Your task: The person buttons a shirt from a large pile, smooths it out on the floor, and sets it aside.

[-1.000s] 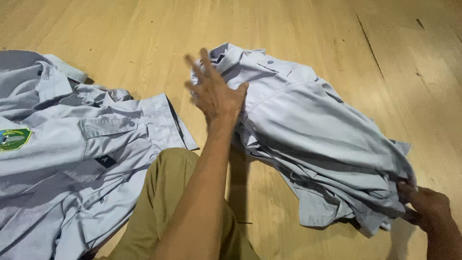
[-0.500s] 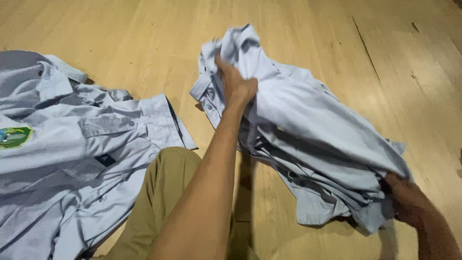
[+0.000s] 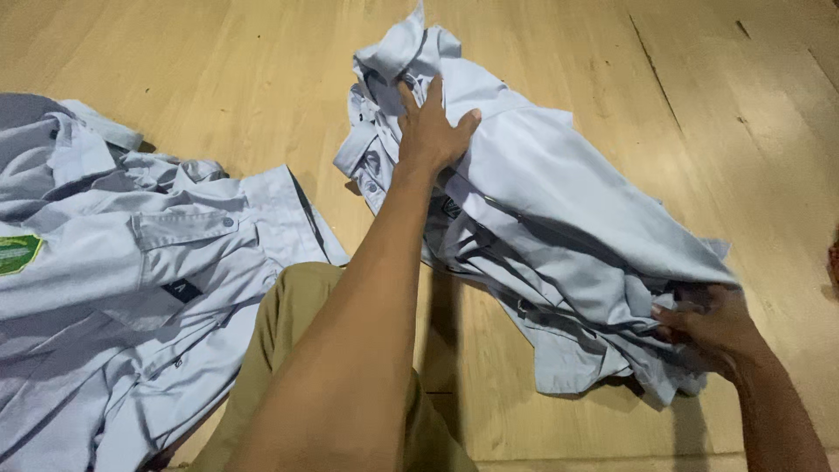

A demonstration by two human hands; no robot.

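Pale grey-blue cloth is filling most of the view: a bundle of shirts is lying on the wooden floor, running from upper centre down toward the lower right. The left hand is pressing down on the upper end of this bundle, palm on the cloth and fingers spread, just below a raised collar that is sticking up from the heap. Whether those fingers are pinching any fabric cannot be told; the hand is lying flat rather than clenched. The right hand is gripping the lower end of the same bundle, its fingers curling into the bunched folds near the hem, with cloth hanging around and beneath it. A second heap of shirts of the same colour is lying well apart at the left edge, spread flatter on the floor, showing a buttoned chest pocket and a green badge on a sleeve. A knee in tan trousers is resting between the two heaps, partly hidden under the left forearm, and touching the edge of the left-hand heap.
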